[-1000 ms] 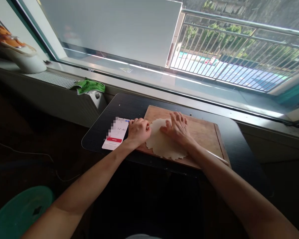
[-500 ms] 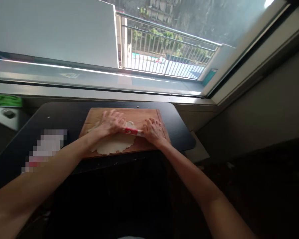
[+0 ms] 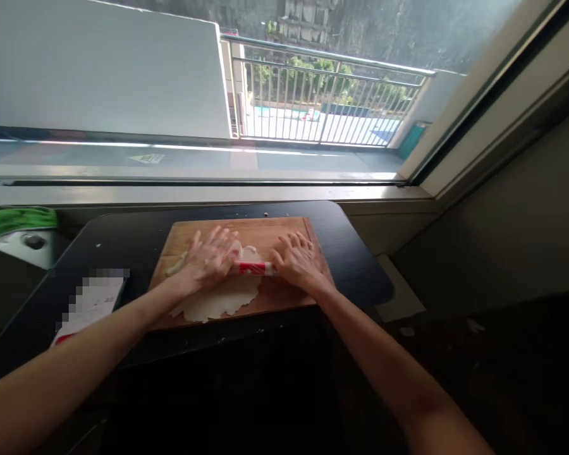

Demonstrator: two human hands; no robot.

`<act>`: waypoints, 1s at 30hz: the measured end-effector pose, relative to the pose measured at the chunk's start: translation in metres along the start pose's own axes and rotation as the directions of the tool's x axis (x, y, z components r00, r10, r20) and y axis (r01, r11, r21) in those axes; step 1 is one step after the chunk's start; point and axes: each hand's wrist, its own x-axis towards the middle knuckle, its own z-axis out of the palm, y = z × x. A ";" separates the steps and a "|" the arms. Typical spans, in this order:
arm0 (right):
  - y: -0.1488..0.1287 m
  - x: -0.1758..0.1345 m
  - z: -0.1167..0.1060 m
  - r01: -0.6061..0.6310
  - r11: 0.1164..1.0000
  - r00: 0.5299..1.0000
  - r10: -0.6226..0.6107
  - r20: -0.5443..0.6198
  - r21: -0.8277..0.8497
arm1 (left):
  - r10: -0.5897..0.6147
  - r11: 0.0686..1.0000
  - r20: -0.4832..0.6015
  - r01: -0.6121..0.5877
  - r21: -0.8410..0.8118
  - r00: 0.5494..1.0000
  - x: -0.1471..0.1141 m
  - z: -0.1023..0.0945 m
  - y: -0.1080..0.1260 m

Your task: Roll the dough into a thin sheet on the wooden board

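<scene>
My left hand [image 3: 212, 258] lies flat with spread fingers, its palm over the left part of a rolling pin [image 3: 252, 268], which is white with a red label. My right hand [image 3: 298, 258] rests palm-down on the pin's right end, fingers stretched out toward the window. Only the pin's middle shows between the hands. Beneath it a thin, ragged-edged sheet of pale dough [image 3: 222, 298] spreads over the left and middle of a wooden cutting board [image 3: 270, 227]. Part of the dough is hidden under my left hand and forearm.
The board lies on a dark table [image 3: 355, 278] against the window sill [image 3: 246, 193]. A flat whitish item [image 3: 95, 300], partly pixelated, lies on the table by my left forearm. Green cloth [image 3: 19, 221] sits on a white container [image 3: 26, 243] at the far left.
My fingers have straightened from a more curled pose over the pin. The view has tilted slightly, so the table and board appear lower. The pin stays across the middle of the board.
</scene>
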 end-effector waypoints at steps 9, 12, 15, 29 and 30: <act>0.008 0.061 -0.005 -0.084 0.995 0.995 0.087 0.056 -0.047 | -0.149 0.989 -0.005 0.149 -0.014 0.989 0.042 -0.010 0.000; 0.008 0.040 0.000 -0.029 0.997 0.999 0.032 0.032 -0.071 | -0.096 0.995 0.002 0.096 -0.024 0.995 0.022 -0.005 -0.001; 0.012 0.004 0.008 0.165 0.978 0.983 -0.173 -0.057 -0.129 | 0.020 0.999 -0.005 -0.020 -0.025 1.000 -0.011 0.003 0.004; 0.020 0.018 0.011 0.220 0.968 0.959 -0.237 -0.152 -0.122 | 0.014 0.997 0.000 -0.014 -0.070 1.000 0.000 0.000 0.002; 0.021 0.009 0.012 0.278 0.950 0.940 -0.300 -0.162 -0.144 | 0.055 0.996 -0.020 -0.056 -0.062 0.998 -0.008 0.002 0.003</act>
